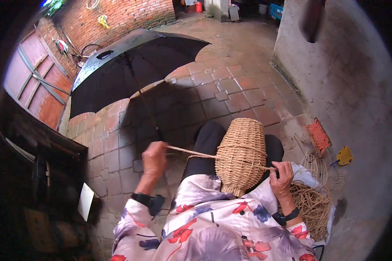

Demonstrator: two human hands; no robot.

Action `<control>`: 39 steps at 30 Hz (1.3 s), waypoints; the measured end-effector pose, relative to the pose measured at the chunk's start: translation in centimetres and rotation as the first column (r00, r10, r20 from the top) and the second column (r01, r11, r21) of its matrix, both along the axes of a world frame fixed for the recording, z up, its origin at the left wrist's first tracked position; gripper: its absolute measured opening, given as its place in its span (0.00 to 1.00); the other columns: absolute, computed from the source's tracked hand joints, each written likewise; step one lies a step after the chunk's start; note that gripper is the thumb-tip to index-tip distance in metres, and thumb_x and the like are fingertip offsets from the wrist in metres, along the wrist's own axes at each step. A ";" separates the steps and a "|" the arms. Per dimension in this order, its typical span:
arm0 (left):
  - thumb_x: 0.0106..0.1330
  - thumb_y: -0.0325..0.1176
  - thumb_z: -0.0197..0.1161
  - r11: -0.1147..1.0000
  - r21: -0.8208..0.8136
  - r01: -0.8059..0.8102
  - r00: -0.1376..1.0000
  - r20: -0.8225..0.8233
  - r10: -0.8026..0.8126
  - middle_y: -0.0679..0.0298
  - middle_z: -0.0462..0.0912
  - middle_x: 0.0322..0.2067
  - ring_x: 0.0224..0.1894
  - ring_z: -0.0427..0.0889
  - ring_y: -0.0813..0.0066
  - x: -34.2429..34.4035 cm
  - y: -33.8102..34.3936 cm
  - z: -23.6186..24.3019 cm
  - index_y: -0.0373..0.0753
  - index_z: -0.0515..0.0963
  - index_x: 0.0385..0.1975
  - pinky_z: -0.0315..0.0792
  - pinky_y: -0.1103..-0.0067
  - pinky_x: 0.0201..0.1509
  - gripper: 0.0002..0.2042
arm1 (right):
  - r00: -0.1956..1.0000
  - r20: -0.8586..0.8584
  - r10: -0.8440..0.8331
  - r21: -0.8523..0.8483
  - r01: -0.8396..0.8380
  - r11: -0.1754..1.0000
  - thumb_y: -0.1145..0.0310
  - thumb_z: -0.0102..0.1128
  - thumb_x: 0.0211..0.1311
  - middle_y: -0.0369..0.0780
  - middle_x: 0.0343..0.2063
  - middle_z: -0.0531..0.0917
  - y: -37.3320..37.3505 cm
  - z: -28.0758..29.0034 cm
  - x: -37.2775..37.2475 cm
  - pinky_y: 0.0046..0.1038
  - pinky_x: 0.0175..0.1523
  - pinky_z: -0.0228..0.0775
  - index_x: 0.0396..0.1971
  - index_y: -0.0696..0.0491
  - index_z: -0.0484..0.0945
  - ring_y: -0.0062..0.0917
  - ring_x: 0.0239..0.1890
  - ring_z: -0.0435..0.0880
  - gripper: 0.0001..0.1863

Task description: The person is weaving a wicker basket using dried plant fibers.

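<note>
A tan woven basket (pixel 240 145) lies lengthwise on my lap, between my dark-trousered thighs, with a narrower neck toward me. A pale tan cord (pixel 191 152) stretches across it. My left hand (pixel 154 158) is closed on that cord, held out to the left of the basket and slightly blurred. At the basket's right side, my right hand (pixel 281 178) pinches the cord, fingers curled near the weave. A second short length of cord loops from the basket's left side down over my left thigh.
A large open dark umbrella (pixel 104 87) stands on the brick paving (pixel 235 98) ahead-left. Loose cord (pixel 311 209) lies heaped on a white sack at my right, near a perforated brick (pixel 319 135), a yellow object (pixel 344 154) and a concrete wall (pixel 344 87). A white board (pixel 86 200) is at my left.
</note>
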State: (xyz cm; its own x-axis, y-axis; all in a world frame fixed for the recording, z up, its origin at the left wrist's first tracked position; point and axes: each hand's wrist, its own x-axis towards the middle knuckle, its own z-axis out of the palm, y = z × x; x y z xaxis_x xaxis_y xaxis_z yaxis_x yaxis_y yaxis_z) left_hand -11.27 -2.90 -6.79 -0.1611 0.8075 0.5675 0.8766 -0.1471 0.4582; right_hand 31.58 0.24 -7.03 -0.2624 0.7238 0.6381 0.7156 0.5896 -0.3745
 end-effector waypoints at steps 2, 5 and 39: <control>0.60 0.25 0.55 0.973 -0.129 -0.192 0.977 0.070 0.202 0.53 0.81 0.31 0.37 0.80 0.49 -8.3 -3.1 -4.1 0.37 0.78 0.31 0.74 0.63 0.39 0.04 | 1.000 -0.002 0.014 0.015 -0.014 1.000 0.79 0.60 0.46 0.44 0.27 0.74 0.0 0.0 -0.1 0.39 0.39 0.66 0.35 0.56 0.76 0.40 0.32 0.73 0.13; 0.56 0.26 0.58 0.821 -0.233 -0.521 0.823 0.119 0.556 0.50 0.83 0.30 0.33 0.82 0.51 -19.5 -10.3 -7.3 0.36 0.79 0.32 0.74 0.65 0.38 0.06 | 0.999 -0.029 0.020 -0.003 -0.020 1.000 0.79 0.59 0.48 0.44 0.27 0.74 0.0 0.2 -0.3 0.39 0.39 0.66 0.36 0.56 0.76 0.40 0.31 0.73 0.12; 0.56 0.27 0.63 0.800 -0.509 -0.318 0.929 -0.338 0.154 0.55 0.81 0.37 0.39 0.82 0.53 -3.8 -5.7 -0.9 0.42 0.78 0.44 0.77 0.63 0.42 0.14 | 0.965 -0.243 -0.097 -0.202 0.048 0.978 0.77 0.59 0.54 0.42 0.28 0.74 1.6 0.0 -0.2 0.34 0.37 0.69 0.39 0.56 0.77 0.34 0.30 0.76 0.10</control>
State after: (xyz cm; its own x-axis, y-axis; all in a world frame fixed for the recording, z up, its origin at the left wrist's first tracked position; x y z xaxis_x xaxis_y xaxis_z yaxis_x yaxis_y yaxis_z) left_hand -15.08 -8.60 -7.73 -0.2976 0.9501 0.0932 0.9485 0.2832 0.1417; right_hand 31.36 1.89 -7.04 -0.0541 0.8504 0.5234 0.6222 0.4386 -0.6485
